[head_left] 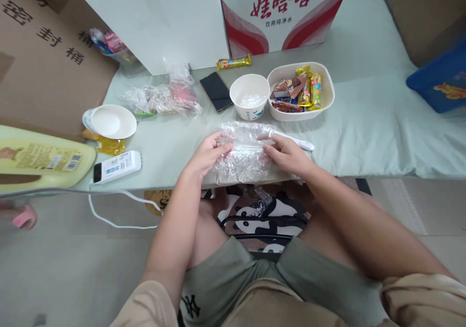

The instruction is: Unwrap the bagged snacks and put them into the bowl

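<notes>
Two bare hands are on the crinkled clear plastic (243, 161), right at the near edge of the pale green cloth (378, 137)! Left hand (209, 154) at nine o'clock, thumb and fingers pinching that side; right hand (286, 154) at three, thumb and forefinger closed on the other, and the plastic spans the gap between. A slim white stick (305, 145) pokes out past the right hand. Up at twelve o'clock from the plastic sits a paper bowl (248, 85), more clear plastic inside it; just beside that, between one and two, a white tub (298, 115) full of wrapped snacks (316, 91)! Eleven o'clock, a dark phone (216, 91) lies flat. Ten o'clock, a heap of plastic-wrapped bits (163, 99). And way out at nine, a white gadget (117, 167) beside a yellow jug (78, 159).
</notes>
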### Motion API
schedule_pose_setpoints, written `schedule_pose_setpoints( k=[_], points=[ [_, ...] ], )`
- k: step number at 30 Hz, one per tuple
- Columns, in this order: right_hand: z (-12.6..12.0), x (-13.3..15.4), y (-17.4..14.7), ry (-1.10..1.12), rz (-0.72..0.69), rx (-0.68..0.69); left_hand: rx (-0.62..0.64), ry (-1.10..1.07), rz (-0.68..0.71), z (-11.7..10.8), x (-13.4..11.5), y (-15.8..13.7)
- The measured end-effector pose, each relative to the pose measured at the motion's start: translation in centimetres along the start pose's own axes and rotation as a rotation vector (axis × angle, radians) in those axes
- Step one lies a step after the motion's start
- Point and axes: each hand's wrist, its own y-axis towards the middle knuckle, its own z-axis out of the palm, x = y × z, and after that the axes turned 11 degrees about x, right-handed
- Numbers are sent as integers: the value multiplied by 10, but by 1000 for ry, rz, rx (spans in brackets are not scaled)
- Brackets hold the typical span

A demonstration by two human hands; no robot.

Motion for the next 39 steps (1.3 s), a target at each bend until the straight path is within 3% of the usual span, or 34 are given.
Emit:
schedule_pose_setpoints(
  k=[3,8,11,15,18,25,29,32,35,39],
  points=[
    [-2,0,-2,172,-61,15,-2,-137,70,-5,-5,-6],
    [-6,1,0,372,-120,-34,134,-208,119,-10,-9,-8],
    [-8,0,2,306,-51,-28,131,-133,130,-8,-7,-5],
    [-2,-1,3,206,29,-133,87,66,221,1,-2,-3],
    [4,0,6,157,54,-147,81,88,270,5,1,-2],
    [5,3,10,14,31,-297,-263,179,355,-7,8,13],
    [5,6,8,-70,-58,-396,-449,321,447,-9,12,13],
    [10,7,5,-149,-156,-358,-280,410,498,4,18,12],
    [17,7,4,-89,-250,-151,-72,396,534,22,24,15],
    [24,3,10,56,-292,41,25,308,465,34,25,21]
  ],
)
